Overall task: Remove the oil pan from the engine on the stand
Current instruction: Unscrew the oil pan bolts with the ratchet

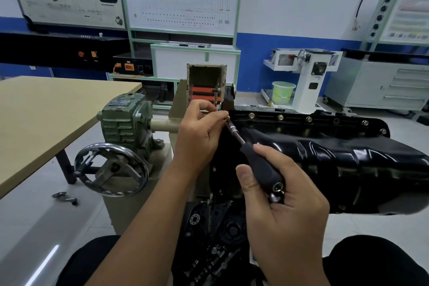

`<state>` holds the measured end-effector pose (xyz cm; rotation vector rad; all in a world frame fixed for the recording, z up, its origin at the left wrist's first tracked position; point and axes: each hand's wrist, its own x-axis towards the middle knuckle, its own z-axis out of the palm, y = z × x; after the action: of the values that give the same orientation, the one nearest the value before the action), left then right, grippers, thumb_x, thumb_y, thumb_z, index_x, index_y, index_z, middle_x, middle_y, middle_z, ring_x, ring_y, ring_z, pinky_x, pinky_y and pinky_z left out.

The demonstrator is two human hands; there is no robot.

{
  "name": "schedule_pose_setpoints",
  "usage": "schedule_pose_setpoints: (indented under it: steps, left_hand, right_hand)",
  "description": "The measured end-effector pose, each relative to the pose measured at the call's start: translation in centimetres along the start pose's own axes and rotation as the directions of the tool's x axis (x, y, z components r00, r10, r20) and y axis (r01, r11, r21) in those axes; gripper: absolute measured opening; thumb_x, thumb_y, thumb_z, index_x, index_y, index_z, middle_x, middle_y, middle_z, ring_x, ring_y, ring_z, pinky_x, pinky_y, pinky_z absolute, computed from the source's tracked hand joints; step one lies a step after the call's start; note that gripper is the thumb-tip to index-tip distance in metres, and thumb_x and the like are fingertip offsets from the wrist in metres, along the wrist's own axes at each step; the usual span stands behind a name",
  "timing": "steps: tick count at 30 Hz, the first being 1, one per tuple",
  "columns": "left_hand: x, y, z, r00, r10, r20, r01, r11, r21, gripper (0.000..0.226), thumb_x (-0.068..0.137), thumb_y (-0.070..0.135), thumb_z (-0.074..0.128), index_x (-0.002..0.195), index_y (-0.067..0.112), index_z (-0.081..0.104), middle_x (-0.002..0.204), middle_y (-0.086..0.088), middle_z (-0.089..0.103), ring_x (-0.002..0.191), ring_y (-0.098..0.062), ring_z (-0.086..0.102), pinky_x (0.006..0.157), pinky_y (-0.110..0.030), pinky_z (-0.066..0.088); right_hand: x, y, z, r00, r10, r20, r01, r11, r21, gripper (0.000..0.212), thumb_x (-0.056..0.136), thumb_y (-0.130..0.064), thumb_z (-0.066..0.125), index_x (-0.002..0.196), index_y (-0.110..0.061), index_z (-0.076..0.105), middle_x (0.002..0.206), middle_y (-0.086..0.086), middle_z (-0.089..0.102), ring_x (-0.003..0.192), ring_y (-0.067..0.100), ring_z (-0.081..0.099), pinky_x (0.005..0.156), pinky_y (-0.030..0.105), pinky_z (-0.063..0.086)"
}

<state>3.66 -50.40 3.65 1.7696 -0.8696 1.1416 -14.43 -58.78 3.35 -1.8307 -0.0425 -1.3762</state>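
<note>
While the right hand (285, 195) wraps its fingers round the black handle of the socket driver (260, 165), the shaft angles up and left so the socket meets a corner bolt (228, 118) squarely. The left hand (197, 137) pinches at that bolt head with thumb and fingertips, apparently to steady the socket or catch the bolt. The oil pan (325, 155) sits uppermost on the inverted engine, flange accessible, with a row of flange bolts (308, 119) in place. The engine stand (206, 83) and its handwheel (111, 169) sit left; a table (46, 111) stands beside.
</note>
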Motion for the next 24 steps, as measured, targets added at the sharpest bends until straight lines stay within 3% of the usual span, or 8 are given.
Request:
schedule_pose_setpoints:
  steps: [6, 9, 13, 17, 19, 22, 24]
  left_hand:
    - [0.0, 0.0, 0.2, 1.000, -0.004, 0.019, 0.004, 1.000, 0.007, 0.013, 0.090, -0.005, 0.073, 0.102, -0.001, 0.079, 0.105, -0.021, 0.060, 0.087, -0.015, 0.056, 0.085, -0.011, 0.045]
    - [0.2, -0.1, 0.3, 1.000, -0.018, 0.023, 0.018, 1.000, 0.004, 0.008, 0.089, 0.001, 0.076, 0.097, 0.001, 0.079, 0.107, -0.018, 0.060, 0.086, -0.017, 0.058, 0.084, -0.015, 0.048]
    - [0.1, -0.4, 0.1, 0.999, -0.046, 0.024, 0.046, 0.999, -0.014, 0.008, 0.087, 0.006, 0.080, 0.094, 0.002, 0.077, 0.109, -0.015, 0.058, 0.092, -0.011, 0.056, 0.089, -0.008, 0.044]
    - [-0.3, -0.2, 0.3, 0.996, -0.033, 0.086, 0.036, 0.999, -0.027, 0.017, 0.093, 0.004, 0.073, 0.109, 0.007, 0.079, 0.118, -0.018, 0.059, 0.087, -0.020, 0.062, 0.087, -0.025, 0.054]
    - [-0.3, 0.0, 0.4, 0.996, -0.047, 0.070, 0.049, 0.999, -0.021, 0.016, 0.094, 0.004, 0.072, 0.108, 0.007, 0.079, 0.118, -0.018, 0.060, 0.085, -0.021, 0.063, 0.085, -0.026, 0.054]
    - [-0.3, 0.1, 0.6, 0.996, -0.083, -0.009, 0.083, 0.996, -0.025, 0.013, 0.090, 0.002, 0.076, 0.102, 0.003, 0.080, 0.109, -0.017, 0.061, 0.094, -0.016, 0.060, 0.091, -0.014, 0.047]
    - [-0.5, 0.4, 0.6, 0.989, -0.144, -0.035, 0.142, 0.988, -0.057, 0.010, 0.089, 0.001, 0.077, 0.099, 0.003, 0.080, 0.106, -0.014, 0.061, 0.096, -0.018, 0.061, 0.089, -0.017, 0.048]
  right_hand:
    - [-0.2, 0.0, -0.5, 0.996, 0.087, -0.034, -0.084, 0.994, 0.073, 0.032, 0.089, -0.042, 0.072, 0.116, -0.025, 0.075, 0.107, -0.015, 0.073, 0.097, 0.007, 0.071, 0.079, 0.014, 0.053]
    - [-0.8, -0.4, -0.9, 0.986, 0.146, -0.083, -0.134, 0.981, 0.138, 0.028, 0.085, -0.046, 0.074, 0.110, -0.035, 0.074, 0.102, -0.017, 0.074, 0.092, 0.006, 0.073, 0.074, 0.010, 0.052]
    - [-1.8, -1.0, -0.8, 0.969, 0.180, -0.171, -0.151, 0.974, 0.171, 0.028, 0.082, -0.050, 0.075, 0.108, -0.038, 0.073, 0.098, -0.016, 0.075, 0.085, 0.004, 0.073, 0.069, 0.006, 0.050]
    - [-1.9, -1.1, -0.7, 0.958, 0.219, -0.184, -0.182, 0.963, 0.201, 0.027, 0.081, -0.050, 0.075, 0.106, -0.040, 0.072, 0.096, -0.018, 0.075, 0.083, 0.004, 0.074, 0.068, 0.008, 0.051]
    - [-1.6, -1.1, -0.7, 0.959, 0.208, -0.191, -0.166, 0.963, 0.213, 0.022, 0.082, -0.045, 0.075, 0.104, -0.041, 0.073, 0.094, -0.020, 0.075, 0.081, 0.001, 0.073, 0.067, 0.007, 0.051]
    - [-0.9, -1.0, -0.7, 0.963, 0.182, -0.199, -0.135, 0.964, 0.229, 0.024, 0.084, -0.041, 0.076, 0.108, -0.038, 0.072, 0.096, -0.021, 0.075, 0.084, -0.001, 0.073, 0.070, 0.006, 0.052]
    - [-0.3, -0.5, -0.5, 0.971, 0.163, -0.174, -0.119, 0.963, 0.242, 0.025, 0.086, -0.039, 0.076, 0.110, -0.033, 0.074, 0.102, -0.023, 0.074, 0.090, 0.000, 0.073, 0.075, 0.008, 0.052]
